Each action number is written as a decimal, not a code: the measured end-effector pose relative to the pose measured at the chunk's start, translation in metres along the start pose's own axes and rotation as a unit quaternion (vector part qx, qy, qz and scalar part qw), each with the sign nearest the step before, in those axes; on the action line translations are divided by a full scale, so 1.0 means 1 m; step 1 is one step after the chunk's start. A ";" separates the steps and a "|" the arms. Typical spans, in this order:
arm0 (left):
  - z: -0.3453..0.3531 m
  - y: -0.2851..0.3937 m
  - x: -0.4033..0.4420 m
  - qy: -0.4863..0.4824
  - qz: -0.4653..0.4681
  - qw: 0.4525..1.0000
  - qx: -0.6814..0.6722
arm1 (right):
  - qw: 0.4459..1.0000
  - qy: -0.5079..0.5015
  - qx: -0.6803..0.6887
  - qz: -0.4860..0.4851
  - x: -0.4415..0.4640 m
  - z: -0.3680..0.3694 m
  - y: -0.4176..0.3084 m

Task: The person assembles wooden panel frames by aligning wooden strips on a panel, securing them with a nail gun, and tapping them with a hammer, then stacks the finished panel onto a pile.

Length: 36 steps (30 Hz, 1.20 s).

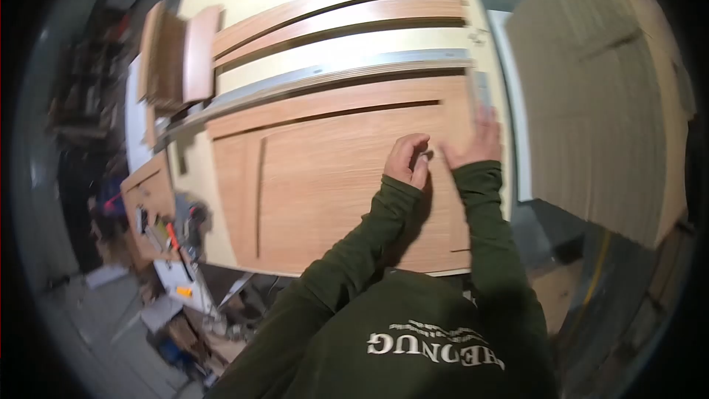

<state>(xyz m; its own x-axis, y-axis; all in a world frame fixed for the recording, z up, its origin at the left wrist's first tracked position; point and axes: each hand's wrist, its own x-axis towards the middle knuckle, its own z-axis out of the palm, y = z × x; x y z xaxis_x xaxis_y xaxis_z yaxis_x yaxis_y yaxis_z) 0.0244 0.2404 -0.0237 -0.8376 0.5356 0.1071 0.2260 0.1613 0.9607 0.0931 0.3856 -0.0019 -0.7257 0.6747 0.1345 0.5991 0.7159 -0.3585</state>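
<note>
A wood-grain panel (pixel 332 185) lies flat on the pale worktop in front of me, with wood strips along its edges and dark narrow gaps between them. My left hand (pixel 406 159) is over the panel's right part, fingers curled in and thumb close to them. Something small may be between those fingertips, but I cannot make it out. To its right, my right hand (pixel 476 142) lies spread with fingers stretched out, touching the strip at the panel's right edge. A long metal straightedge (pixel 347 66) runs along the far side of the panel.
Loose wood strips (pixel 340 18) lie farther back. Short boards (pixel 181 52) are stacked at the back left. A big cardboard sheet (pixel 583 96) stands on the right. Tools, including an orange-handled one (pixel 173 236), lie on a lower surface at left.
</note>
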 end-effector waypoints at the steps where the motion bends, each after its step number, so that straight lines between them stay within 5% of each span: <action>1: -0.019 0.007 -0.002 0.023 -0.099 0.991 -0.091 | 0.999 -0.013 0.032 0.013 0.000 -0.002 -0.002; 3: -0.095 0.021 0.001 0.134 -0.169 0.976 0.040 | 0.999 -0.012 0.035 0.035 0.000 -0.003 -0.010; 5: -0.203 -0.027 0.006 0.215 -0.130 0.938 0.240 | 1.000 -0.009 0.020 0.022 0.001 0.000 -0.007; 9: -0.420 -0.207 -0.024 0.329 -0.087 0.755 0.561 | 0.998 -0.040 0.019 0.049 0.000 -0.003 -0.004; 11: -0.416 -0.173 -0.009 0.255 -0.269 0.748 0.551 | 0.994 -0.050 -0.011 0.093 0.003 -0.008 -0.015; 12: -0.422 -0.191 -0.011 0.286 -0.211 0.833 0.423 | 0.992 -0.053 -0.011 0.111 0.004 -0.007 -0.016; 15: -0.372 -0.134 0.006 0.311 -0.261 0.753 0.518 | 0.988 -0.064 -0.020 0.138 0.007 -0.007 -0.022; 21: -0.371 -0.150 0.007 0.339 -0.254 0.709 0.563 | 0.992 -0.038 -0.032 0.117 0.005 -0.005 -0.024; 23: -0.397 -0.192 0.000 0.333 -0.276 0.741 0.513 | 0.998 0.048 -0.029 0.028 0.003 0.008 -0.009; 25: -0.419 -0.233 -0.019 0.350 -0.181 0.809 0.437 | 0.999 0.042 0.027 0.015 0.005 0.011 -0.001; 26: -0.429 -0.221 -0.025 0.307 -0.248 0.857 0.332 | 0.999 0.052 -0.017 -0.005 0.004 0.015 0.003; 29: -0.393 -0.076 -0.056 0.319 -0.020 0.796 0.514 | 0.999 0.027 0.002 0.022 0.005 0.012 -0.005; 31: -0.433 -0.060 -0.103 0.315 -0.053 0.716 0.621 | 0.997 0.020 -0.037 0.069 0.004 0.005 -0.020; 34: -0.475 -0.051 -0.146 0.236 -0.379 0.587 0.675 | 0.998 0.021 -0.010 0.050 0.002 0.009 -0.017; 35: -0.488 -0.047 -0.144 0.149 -0.487 0.584 0.632 | 0.998 0.026 -0.005 0.051 0.003 0.006 -0.011; 36: -0.531 -0.104 -0.173 0.150 -0.440 0.649 0.602 | 0.999 0.026 0.000 0.032 0.004 0.003 -0.009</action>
<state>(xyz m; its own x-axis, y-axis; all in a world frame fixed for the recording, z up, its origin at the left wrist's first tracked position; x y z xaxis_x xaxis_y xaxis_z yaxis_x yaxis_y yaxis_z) -0.1185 -0.3096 -0.0059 -0.9243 -0.3593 -0.1287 -0.3319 0.9232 -0.1938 0.0838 0.3816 -0.0005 -0.6669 0.7279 0.1597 0.6440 0.6708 -0.3679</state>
